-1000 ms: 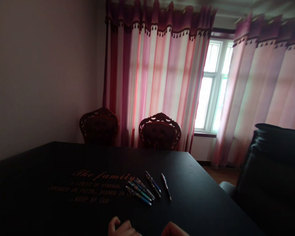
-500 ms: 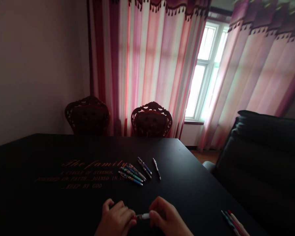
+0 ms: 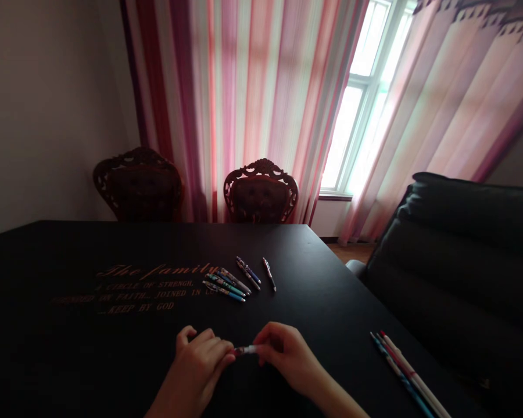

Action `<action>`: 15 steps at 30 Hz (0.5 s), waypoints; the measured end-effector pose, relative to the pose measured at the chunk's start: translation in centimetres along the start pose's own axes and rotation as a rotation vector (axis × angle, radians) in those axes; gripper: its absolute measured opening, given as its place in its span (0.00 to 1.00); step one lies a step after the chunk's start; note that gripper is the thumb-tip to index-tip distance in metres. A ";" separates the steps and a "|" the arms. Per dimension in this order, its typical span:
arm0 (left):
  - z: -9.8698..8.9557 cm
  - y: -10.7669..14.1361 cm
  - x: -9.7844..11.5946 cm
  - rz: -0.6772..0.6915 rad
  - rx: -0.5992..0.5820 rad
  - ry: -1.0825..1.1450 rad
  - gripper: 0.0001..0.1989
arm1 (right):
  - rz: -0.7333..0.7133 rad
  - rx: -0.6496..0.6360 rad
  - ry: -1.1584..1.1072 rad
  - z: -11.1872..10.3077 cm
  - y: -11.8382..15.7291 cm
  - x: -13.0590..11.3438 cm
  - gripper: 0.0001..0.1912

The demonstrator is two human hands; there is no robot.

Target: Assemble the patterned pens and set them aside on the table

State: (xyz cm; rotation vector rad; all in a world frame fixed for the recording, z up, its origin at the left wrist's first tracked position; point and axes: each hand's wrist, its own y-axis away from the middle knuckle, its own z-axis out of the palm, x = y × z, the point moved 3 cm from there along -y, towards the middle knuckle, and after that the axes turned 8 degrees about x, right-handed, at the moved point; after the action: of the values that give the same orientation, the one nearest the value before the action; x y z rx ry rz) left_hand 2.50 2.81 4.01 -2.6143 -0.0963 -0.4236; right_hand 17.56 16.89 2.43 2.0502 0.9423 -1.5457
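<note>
1. Pen (image 3: pixel 246 350), short and white, is staying mostly hidden between both hands, over the black table (image 3: pixel 287 244), and I cannot see its whole length.
2. Left hand (image 3: pixel 196 360) is pinching the pen's left end, with fingers curled narrow.
3. Right hand (image 3: pixel 285 351) is gripping the right end, also closing narrow.
4. Group of printed pens (image 3: pixel 229 283) is lying at 12 o'clock from the hands, and one silver pen (image 3: pixel 269 274) is lying at 1 o'clock.
5. Long thin pens (image 3: pixel 403 371) are lying at 4 o'clock, near the table edge.

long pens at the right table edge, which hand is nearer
Right hand is nearer, to the left of the long pens and not touching them; the left hand is farther off, beyond the right hand.
</note>
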 end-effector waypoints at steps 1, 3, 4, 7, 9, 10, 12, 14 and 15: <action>-0.1 0.0 -0.1 -0.004 0.004 -0.006 0.07 | -0.007 0.025 0.006 -0.4 -0.2 0.0 0.06; -0.3 0.0 -0.7 -0.018 0.028 -0.031 0.07 | -0.030 0.096 0.009 -1.4 -0.6 0.1 0.05; -0.5 -0.1 -1.1 -0.029 0.045 -0.053 0.07 | -0.031 0.116 -0.008 -1.9 -0.9 0.2 0.05; -1.1 -0.2 -2.3 -0.055 0.093 -0.126 0.06 | -0.018 0.146 -0.065 -3.2 -1.5 0.4 0.06; -1.5 -0.3 -2.5 -0.043 0.096 -0.157 0.09 | -0.019 0.150 -0.082 -3.5 -1.5 0.4 0.05; -1.6 -0.3 -2.5 -0.029 0.090 -0.168 0.10 | -0.021 0.145 -0.086 -3.5 -1.5 0.3 0.05; -1.7 -0.3 -2.0 0.008 0.071 -0.184 0.13 | -0.032 0.126 -0.082 -3.2 -1.3 -0.1 0.05; -1.7 -0.3 -1.4 0.042 0.071 -0.186 0.14 | -0.040 0.112 -0.066 -2.7 -1.0 -0.4 0.04; -1.6 -0.3 -1.2 0.054 0.080 -0.181 0.15 | -0.041 0.109 -0.056 -2.6 -0.9 -0.6 0.04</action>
State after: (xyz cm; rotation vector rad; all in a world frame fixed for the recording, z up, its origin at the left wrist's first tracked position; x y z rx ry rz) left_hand 0.88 2.28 5.13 -2.5646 -0.1006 -0.1606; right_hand 18.58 19.04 3.81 2.0610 0.9025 -1.7019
